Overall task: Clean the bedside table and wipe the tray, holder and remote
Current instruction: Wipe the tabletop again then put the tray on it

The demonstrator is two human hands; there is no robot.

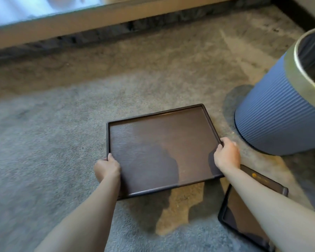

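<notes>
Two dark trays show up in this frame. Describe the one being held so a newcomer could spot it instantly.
Start at the ribbed blue bin on the carpet at right. Just left of it, the held tray is gripped by the left hand and right hand at opposite edges. Unlike the second tray lying under the right forearm, it is larger and empty.

No legible text, numbers or brand names appear. The only marking is a small orange round mark with a faint, unreadable line beside it on the second dark tray [262, 180], lower right of the frame.
</notes>
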